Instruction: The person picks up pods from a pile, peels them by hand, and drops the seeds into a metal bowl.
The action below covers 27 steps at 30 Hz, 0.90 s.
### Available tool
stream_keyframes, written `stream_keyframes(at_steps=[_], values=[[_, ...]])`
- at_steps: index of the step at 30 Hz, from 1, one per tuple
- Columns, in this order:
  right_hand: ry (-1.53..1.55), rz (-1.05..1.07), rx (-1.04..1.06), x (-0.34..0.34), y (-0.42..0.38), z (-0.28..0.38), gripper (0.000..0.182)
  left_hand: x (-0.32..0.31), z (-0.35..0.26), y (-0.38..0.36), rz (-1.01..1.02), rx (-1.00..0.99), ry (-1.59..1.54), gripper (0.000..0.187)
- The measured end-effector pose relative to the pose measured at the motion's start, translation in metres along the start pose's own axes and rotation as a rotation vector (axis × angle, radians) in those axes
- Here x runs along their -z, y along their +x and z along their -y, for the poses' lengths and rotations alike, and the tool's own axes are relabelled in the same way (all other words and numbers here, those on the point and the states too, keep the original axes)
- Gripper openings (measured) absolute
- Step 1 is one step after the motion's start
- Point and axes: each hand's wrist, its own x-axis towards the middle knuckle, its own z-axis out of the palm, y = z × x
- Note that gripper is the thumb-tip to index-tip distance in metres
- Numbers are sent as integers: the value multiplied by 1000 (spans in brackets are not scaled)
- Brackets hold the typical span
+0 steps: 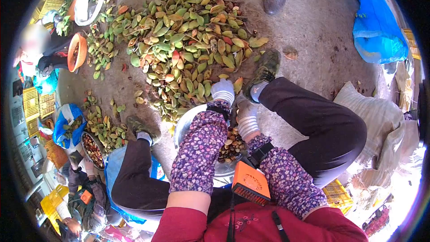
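Observation:
My left hand [222, 91], in a pale striped glove, is at the near edge of a large pile of green and yellowish leaf-shaped pods or husks [188, 40]. Its fingers look curled, and what they hold is hidden. Close beside it, slightly lower and to the right, my right hand [246, 118] wears a similar glove, greyer at the fingers. Those fingers are pressed together around something I cannot make out. Both hands are over a metal basin [181, 127] between my legs, partly covered by my left forearm. Brown nut-like pieces [230, 145] lie in it.
At left, a person holds an orange basket [77, 52], and a second person sits lower down by a bowl of brown pieces [92, 150]. Yellow crates [31, 103] are stacked there. A white sack [367, 112] stands at right below a blue bag [376, 36]. Someone's shoe [275, 1] is at the top.

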Motion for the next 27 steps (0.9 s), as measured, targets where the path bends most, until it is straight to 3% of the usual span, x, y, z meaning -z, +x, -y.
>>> stream_keyframes(at_steps=[3,4,6,8,12,14,16,17,18,19,22,23,24,26,27], values=[[-463,-374,-81,-61,-40,48,21,40,12,-25,-58,25,-220,34],[-457,-372,-88,-85,-51,67,21,26,32,-19,-197,-27,-368,35],[-248,-263,-318,-124,-66,98,19,8,67,-20,-493,-154,-768,34],[-258,-147,-324,-136,-73,103,20,18,94,-47,-422,-282,-1162,28],[-381,-92,-321,-162,-85,110,31,31,112,-116,-549,-530,-930,35],[-278,-48,-337,-172,-93,116,35,18,119,-134,-502,-438,-1131,35],[-355,-3,-232,-169,-93,102,43,23,116,-162,-324,-386,-1663,35],[-107,65,-394,-181,-105,115,46,33,110,-182,-224,-385,-1956,36],[140,130,-557,-190,-115,125,49,36,108,-199,-247,-394,-1957,36],[256,420,-567,-190,-119,127,55,37,106,-214,-263,-365,-2094,37],[233,490,-639,-197,-131,130,60,43,105,-256,-355,-286,-2263,45],[311,643,-681,-200,-135,131,65,46,103,-271,-400,-309,-2266,48],[302,666,-686,-204,-142,131,65,47,102,-284,-446,-332,-2268,50],[96,297,-652,-224,-167,140,60,41,108,-298,-517,-399,-2270,55],[65,293,-681,-223,-167,137,53,36,111,-306,-525,-412,-2266,55]])
